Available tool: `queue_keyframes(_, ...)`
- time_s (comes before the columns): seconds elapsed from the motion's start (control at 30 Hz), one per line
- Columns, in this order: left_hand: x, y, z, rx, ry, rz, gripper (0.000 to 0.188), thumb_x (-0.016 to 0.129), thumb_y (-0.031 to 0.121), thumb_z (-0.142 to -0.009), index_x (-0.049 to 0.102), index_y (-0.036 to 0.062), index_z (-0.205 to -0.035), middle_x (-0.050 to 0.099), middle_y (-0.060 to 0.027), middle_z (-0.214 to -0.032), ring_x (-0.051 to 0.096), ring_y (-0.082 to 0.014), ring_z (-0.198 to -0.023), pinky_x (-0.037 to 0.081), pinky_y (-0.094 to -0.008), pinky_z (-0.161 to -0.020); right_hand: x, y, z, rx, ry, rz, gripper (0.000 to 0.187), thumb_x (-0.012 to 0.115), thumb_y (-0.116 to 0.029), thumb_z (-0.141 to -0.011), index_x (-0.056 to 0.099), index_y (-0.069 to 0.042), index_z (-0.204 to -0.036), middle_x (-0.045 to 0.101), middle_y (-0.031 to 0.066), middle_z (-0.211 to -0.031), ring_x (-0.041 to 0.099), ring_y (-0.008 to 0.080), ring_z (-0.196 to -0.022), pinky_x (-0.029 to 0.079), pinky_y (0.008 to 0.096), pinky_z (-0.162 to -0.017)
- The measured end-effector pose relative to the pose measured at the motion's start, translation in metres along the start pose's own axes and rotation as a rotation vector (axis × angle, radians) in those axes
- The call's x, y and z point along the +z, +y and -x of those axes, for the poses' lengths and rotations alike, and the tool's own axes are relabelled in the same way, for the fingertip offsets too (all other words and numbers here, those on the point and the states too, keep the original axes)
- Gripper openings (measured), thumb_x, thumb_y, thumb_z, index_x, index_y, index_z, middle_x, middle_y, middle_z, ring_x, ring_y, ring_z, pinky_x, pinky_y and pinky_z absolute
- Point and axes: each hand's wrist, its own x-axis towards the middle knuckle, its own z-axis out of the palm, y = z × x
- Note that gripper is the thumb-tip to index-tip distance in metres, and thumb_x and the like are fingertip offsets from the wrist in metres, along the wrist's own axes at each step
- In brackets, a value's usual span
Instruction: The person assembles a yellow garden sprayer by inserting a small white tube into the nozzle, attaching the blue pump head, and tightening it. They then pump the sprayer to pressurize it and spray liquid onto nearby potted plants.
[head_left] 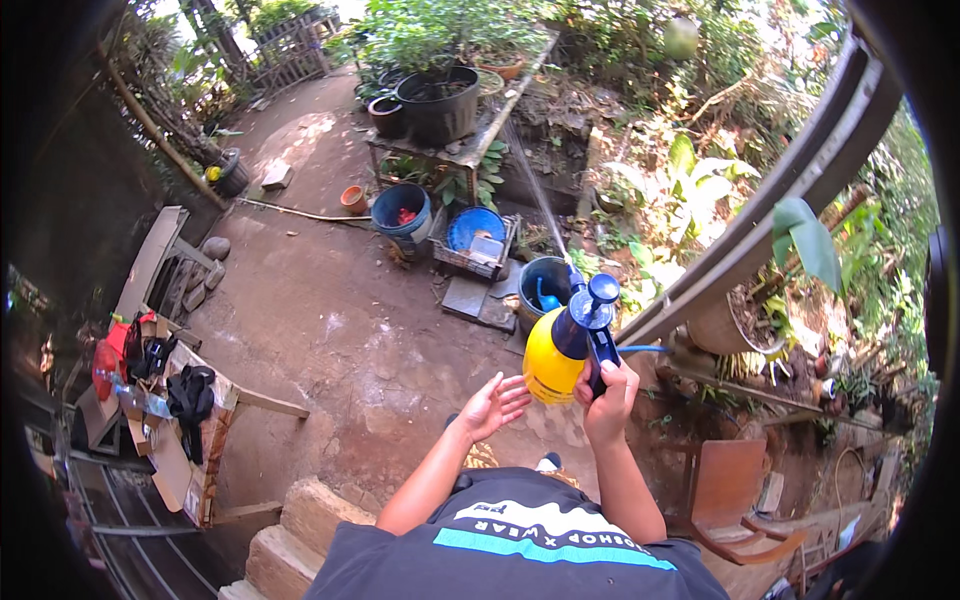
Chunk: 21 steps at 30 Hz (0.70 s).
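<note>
A yellow pump sprayer (pixel 550 358) with a dark blue top and plunger knob is held up before me. My right hand (pixel 610 402) is wrapped round its dark handle. A thin jet of water (pixel 538 190) shoots from the nozzle, away and slightly left, toward the bench with potted plants. My left hand (pixel 499 405) is open, fingers spread, just left of the yellow tank; whether the fingertips touch it I cannot tell. Partly behind the sprayer stands a dark bucket (pixel 530 285) with a blue thing inside.
Large black pots (pixel 437 105) with leafy plants stand on a bench ahead. Below are a blue bucket (pixel 402 212), a crate (pixel 478 262) with a blue basin, and a small terracotta pot (pixel 354 199). A cluttered table (pixel 222 400) is at left, a wooden chair (pixel 728 480) at right.
</note>
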Motion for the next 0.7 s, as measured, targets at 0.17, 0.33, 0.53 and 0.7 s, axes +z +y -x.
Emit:
queue_keyframes(0.17,-0.046,0.057,0.027,0.052,0.012,0.003,0.062,0.040,0.055,-0.108,0.042,0.0133,-0.153,0.053,-0.0095,-0.150,0.050,-0.0244,-0.137,0.038,-0.0407,-0.113,0.076,0.037,-0.027,-0.013,-0.046,-0.011,0.029,0.051,-0.029,-0.097,0.053,-0.002,-0.086,0.047,0.0008,-0.065,0.042,0.0073,-0.052,0.029,0.0243,-0.047)
queue_keyframes(0.33,-0.099,0.121,0.058,0.054,-0.034,-0.085,0.061,0.042,0.053,-0.108,0.043,0.0124,-0.153,0.053,-0.0090,-0.151,0.049,-0.0231,-0.138,0.037,-0.0395,-0.113,0.147,0.081,-0.056,-0.020,-0.025,0.048,0.030,0.050,-0.031,-0.098,0.053,-0.003,-0.089,0.045,-0.0001,-0.065,0.041,0.0082,-0.052,0.030,0.0257,-0.049)
queue_keyframes(0.53,-0.174,0.182,0.103,0.104,0.029,-0.070,0.055,0.036,0.048,-0.111,0.042,0.0114,-0.152,0.050,-0.0115,-0.152,0.048,-0.0249,-0.138,0.039,-0.0415,-0.114,0.214,0.124,-0.105,-0.008,0.050,-0.086,0.030,0.050,-0.032,-0.098,0.056,-0.003,-0.091,0.048,0.0021,-0.068,0.041,0.0098,-0.055,0.030,0.0260,-0.051)
queue_keyframes(0.7,-0.218,0.200,0.112,0.159,0.057,0.055,0.053,0.038,0.046,-0.110,0.045,0.0121,-0.150,0.051,-0.0110,-0.151,0.050,-0.0235,-0.135,0.042,-0.0400,-0.110,0.264,0.152,-0.151,0.013,0.087,-0.102,0.028,0.049,-0.028,-0.099,0.056,-0.003,-0.090,0.047,0.0013,-0.064,0.041,0.0083,-0.051,0.028,0.0237,-0.048)
